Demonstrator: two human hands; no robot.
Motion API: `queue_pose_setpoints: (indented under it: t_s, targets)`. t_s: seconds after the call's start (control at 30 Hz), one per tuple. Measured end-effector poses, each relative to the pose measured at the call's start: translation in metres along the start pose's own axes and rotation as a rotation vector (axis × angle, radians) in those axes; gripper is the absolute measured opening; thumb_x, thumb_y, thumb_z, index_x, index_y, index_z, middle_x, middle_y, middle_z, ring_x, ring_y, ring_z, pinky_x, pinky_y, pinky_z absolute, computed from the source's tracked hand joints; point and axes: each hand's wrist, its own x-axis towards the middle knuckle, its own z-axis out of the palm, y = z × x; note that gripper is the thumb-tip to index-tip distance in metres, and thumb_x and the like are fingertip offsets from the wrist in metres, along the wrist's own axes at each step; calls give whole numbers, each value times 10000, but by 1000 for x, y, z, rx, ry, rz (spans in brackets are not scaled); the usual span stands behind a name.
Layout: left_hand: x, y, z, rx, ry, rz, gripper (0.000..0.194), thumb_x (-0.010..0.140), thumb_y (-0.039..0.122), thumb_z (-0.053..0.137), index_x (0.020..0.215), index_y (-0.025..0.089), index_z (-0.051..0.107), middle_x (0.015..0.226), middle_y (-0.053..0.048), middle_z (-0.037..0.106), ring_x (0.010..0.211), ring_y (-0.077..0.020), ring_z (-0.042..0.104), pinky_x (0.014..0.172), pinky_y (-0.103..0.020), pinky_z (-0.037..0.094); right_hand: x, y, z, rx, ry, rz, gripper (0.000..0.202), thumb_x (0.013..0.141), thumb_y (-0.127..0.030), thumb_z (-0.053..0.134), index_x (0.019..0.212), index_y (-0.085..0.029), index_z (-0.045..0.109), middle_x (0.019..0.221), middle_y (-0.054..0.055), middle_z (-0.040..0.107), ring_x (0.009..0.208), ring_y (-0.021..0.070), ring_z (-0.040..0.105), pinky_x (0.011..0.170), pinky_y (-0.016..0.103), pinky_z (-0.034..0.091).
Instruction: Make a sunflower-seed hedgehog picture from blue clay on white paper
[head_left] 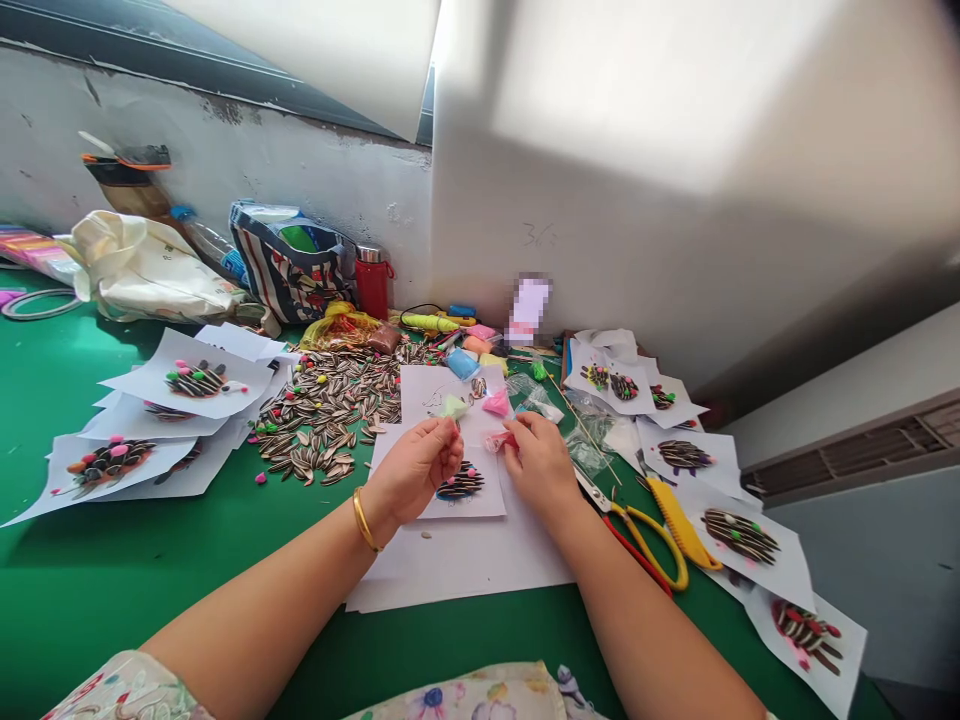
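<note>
My left hand [424, 468] is closed in a pinch over the sheets of paper; whatever its fingertips hold is too small to make out. Just beyond them is a pale green lump [454, 407] that looks like soft clay. My right hand [541, 465] pinches a small clear packet with pink clay [498, 441] at its fingertips. A bright pink lump [496, 402] lies a little farther away. Beneath both hands is a white sheet with a hedgehog-like picture made of sunflower seeds [461, 482], partly covered by my left hand. Larger blank paper [465, 570] lies under it.
Loose sunflower seeds [322, 410] spread at the left. Seed pictures are stacked on the left [199, 375] and right [739, 535]. Yellow-handled scissors [649, 540] and a yellow cutter [679, 525] lie beside my right forearm. Bags [292, 260] and a red flask [372, 283] stand along the wall.
</note>
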Motion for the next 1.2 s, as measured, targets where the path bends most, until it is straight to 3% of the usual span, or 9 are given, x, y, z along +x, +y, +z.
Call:
queue_pose_setpoints:
  t_s: [0.17,0.3,0.43,0.73,0.93,1.2]
  targets:
    - [-2,-1,0,54,-12,-11,262,766,332,774,793,147,591,763,-2,614,648,-61,570,611,-164,485,-6,-19,-20,152,149,-110,303,893,-201,547,1180,-236,638,1072,90,620,1020,253,561,909,436,449]
    - [-3,-3,1,82,-67,9,243,725,250,809,812,161,600,740,16,607,663,-74,581,624,-178,470,-12,-37,-30,259,170,-193,339,878,-166,579,1201,-260,620,1031,74,639,983,241,581,873,424,456]
    - [-4,-6,1,75,-84,24,254,732,266,806,837,173,595,709,34,571,627,-63,539,619,-180,449,-15,-45,-31,292,191,-241,355,872,-163,592,1212,-266,601,1013,69,645,968,243,587,863,431,459]
    - [-6,-9,3,163,-55,19,417,787,538,692,692,152,564,587,36,474,531,-71,409,523,-204,352,-17,-47,-33,330,184,-256,320,879,-167,587,1185,-253,614,968,58,646,916,221,591,842,407,443]
    - [-9,-12,9,335,-32,-3,397,757,510,728,720,134,607,633,12,513,564,-85,433,548,-223,341,-19,-47,-33,343,169,-223,296,903,-215,574,1192,-265,617,951,52,648,898,219,596,829,400,438]
    - [-13,-15,12,471,-105,39,407,748,521,726,667,150,581,578,32,468,549,-93,383,529,-234,296,-17,-50,-34,453,200,-192,165,903,-266,622,1056,-280,680,847,28,638,818,196,588,763,376,456]
